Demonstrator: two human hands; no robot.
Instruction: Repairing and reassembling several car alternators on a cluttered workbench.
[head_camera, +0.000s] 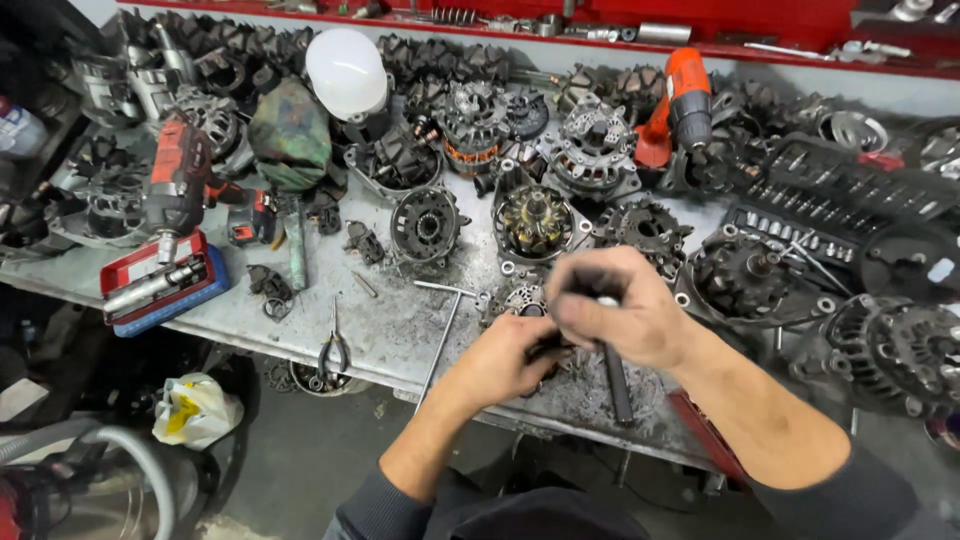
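Note:
My left hand (508, 358) grips a small dark metal part (527, 302) down on the grimy workbench (385, 325); most of that part is hidden under my fingers. My right hand (615, 308) is blurred and closed around a dark rod-shaped tool (617, 380) whose shaft points down toward the bench's front edge, right beside the left hand. An open alternator housing with copper windings (533, 222) stands just behind both hands.
Several alternators and housings crowd the back and right of the bench. A red impact wrench (178, 185) rests on a red-and-blue case (160, 282) at left. An orange drill (684, 95), a socket set (820, 205), pliers (333, 350), a white lamp globe (347, 72).

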